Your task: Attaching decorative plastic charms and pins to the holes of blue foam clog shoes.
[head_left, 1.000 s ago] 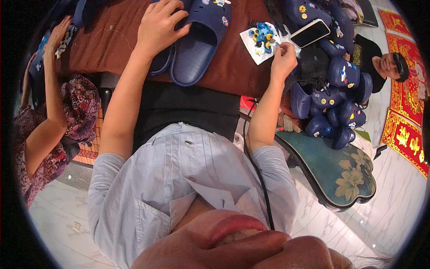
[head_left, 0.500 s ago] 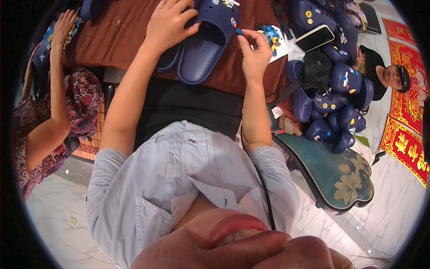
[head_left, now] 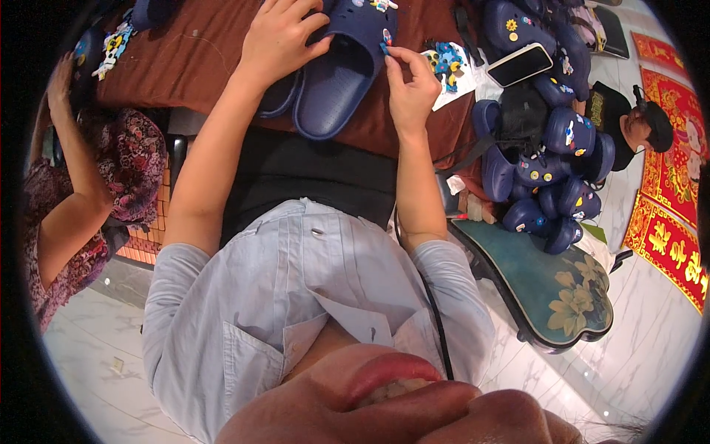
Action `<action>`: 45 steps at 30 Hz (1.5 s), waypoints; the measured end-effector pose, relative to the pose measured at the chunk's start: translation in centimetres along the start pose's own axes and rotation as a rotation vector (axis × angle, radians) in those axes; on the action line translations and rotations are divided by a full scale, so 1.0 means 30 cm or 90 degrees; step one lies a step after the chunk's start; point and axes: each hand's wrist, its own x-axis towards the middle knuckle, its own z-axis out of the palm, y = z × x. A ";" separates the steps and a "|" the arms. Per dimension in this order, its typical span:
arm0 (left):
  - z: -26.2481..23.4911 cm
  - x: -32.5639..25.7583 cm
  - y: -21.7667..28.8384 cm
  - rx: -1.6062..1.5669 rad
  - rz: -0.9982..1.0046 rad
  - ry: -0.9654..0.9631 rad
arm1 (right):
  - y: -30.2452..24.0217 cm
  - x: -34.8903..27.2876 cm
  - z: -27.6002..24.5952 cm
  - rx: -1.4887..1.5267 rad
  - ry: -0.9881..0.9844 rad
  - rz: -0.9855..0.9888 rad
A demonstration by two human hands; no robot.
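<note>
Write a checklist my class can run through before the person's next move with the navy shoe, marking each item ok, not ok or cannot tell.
1. Left hand placed at the navy shoe: ok, at its left edge; how firmly it holds: cannot tell.
2. Right hand pinching the small blue piece: ok, at the shoe's right side.
3. Blue piece seated in the shoe: cannot tell, fingertips partly cover it.
4. Whole shoe in view: not ok, the picture's top edge cuts off its far end.
5. Other charms close by: ok, on the white sheet right of the shoe.
6. Phone apart from the shoe: ok.
</note>
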 end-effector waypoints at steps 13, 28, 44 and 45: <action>-0.013 0.015 0.005 -0.004 0.001 -0.005 | -0.051 0.031 -0.019 -0.275 -0.146 -0.290; 0.001 0.001 -0.018 0.004 0.007 -0.009 | -0.069 0.045 -0.020 -0.240 -0.135 -0.223; 0.003 0.003 -0.004 0.000 0.013 0.002 | 0.177 -0.014 -0.345 -0.314 0.029 0.100; 0.001 0.005 -0.003 0.002 0.012 -0.004 | 0.184 -0.019 -0.346 -0.302 0.027 0.124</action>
